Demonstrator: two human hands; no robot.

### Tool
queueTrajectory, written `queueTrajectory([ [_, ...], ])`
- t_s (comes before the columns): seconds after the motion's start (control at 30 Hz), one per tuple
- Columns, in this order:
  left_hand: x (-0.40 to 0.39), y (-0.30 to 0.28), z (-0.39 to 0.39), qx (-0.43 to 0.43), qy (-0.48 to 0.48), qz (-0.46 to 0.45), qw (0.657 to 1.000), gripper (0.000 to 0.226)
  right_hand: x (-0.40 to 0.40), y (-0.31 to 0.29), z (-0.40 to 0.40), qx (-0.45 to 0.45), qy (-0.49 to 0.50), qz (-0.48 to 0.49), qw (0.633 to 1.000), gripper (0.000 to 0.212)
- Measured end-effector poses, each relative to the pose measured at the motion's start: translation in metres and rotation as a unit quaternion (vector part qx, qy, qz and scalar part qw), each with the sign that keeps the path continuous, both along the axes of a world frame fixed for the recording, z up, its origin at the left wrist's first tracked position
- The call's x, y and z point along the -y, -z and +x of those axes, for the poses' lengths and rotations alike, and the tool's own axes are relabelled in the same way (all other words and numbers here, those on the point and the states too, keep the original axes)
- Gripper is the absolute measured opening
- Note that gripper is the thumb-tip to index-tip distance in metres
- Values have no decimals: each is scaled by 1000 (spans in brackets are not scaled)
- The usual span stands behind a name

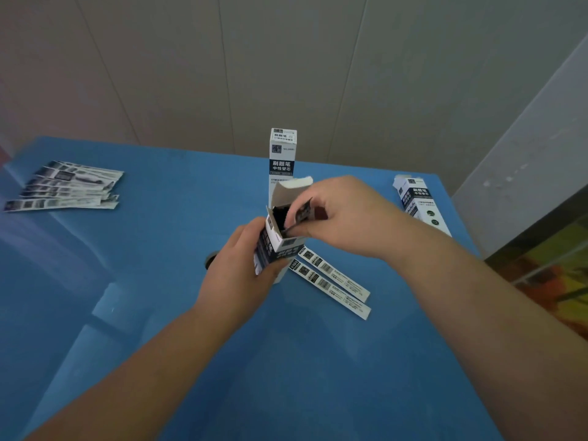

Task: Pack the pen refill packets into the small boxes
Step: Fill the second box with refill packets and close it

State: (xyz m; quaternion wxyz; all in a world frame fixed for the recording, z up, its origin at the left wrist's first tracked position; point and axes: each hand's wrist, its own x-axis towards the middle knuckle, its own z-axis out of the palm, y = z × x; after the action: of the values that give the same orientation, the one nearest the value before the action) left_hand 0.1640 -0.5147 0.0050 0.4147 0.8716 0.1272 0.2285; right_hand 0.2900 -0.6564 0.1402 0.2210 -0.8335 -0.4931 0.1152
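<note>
At the centre of the blue table (318, 361), we are recording one small box (277, 246), open-topped, flap (291, 190) standing up at its far side, held just above the surface.

Item, left hand (237, 275): we are gripping the lower body of the box, fingers curled round it, keeping its mouth tilted toward us.

Item, right hand (345, 218): we are pinching a dark refill packet (302, 213) between thumb and fingers at the box mouth; the packet's lower end is already sitting inside, its upper end still showing above the rim.

Step in hand, as we are judging it: insertion of a packet into the held box. The next move is calling for a straight push along the box's length, with the left grip steady so the thin card is not buckling, then a release at the rim.

Stock awaiting packing: two packets (334, 280) lying side by side on the table just beyond the box's base; a fanned pile of packets (68, 186) lying well apart at the far left.

Other boxes: one upright box (282, 157) standing closed behind the held one; one box (418, 202) leaning or lying at the far right edge, and we are not able to tell whether it is filled.
</note>
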Motion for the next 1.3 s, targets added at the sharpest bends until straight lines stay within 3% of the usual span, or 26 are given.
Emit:
queueTrajectory([
  [0.2,0,0,-2,-6,4,0,1000,57,0,-19,-2,39,-7,5,999,8],
  [0.4,5,-2,-3,-6,13,13,1000,59,-21,-19,-14,154,-35,-205,966,16],
  [0.57,2,-1,-5,-7,11,2,1000,58,-19,-27,-12,116,-21,-162,980,10],
  [0.7,4,1,-4,0,14,9,1000,55,-26,-17,-19,189,-33,-215,958,23],
  [0.77,4,1,-3,-2,12,9,1000,55,-26,-13,-17,179,-23,-212,960,24],
  [0.83,3,0,-2,-5,20,0,1000,57,-20,-11,-13,134,-12,-168,977,16],
  [0.9,0,1,-1,-3,18,-9,1000,55,-6,-3,-8,14,21,-39,999,2],
  [0.97,-3,3,-1,-2,5,-28,1000,58,9,10,-7,-73,74,133,986,19],
  [1.03,-5,5,-4,12,10,-62,998,68,21,29,-8,-100,132,229,959,35],
  [1.13,-3,5,-7,43,40,-80,995,81,29,59,-14,-175,166,225,944,52],
  [1.3,-2,11,-6,59,87,-56,993,73,21,80,-25,-255,94,299,915,37],
])
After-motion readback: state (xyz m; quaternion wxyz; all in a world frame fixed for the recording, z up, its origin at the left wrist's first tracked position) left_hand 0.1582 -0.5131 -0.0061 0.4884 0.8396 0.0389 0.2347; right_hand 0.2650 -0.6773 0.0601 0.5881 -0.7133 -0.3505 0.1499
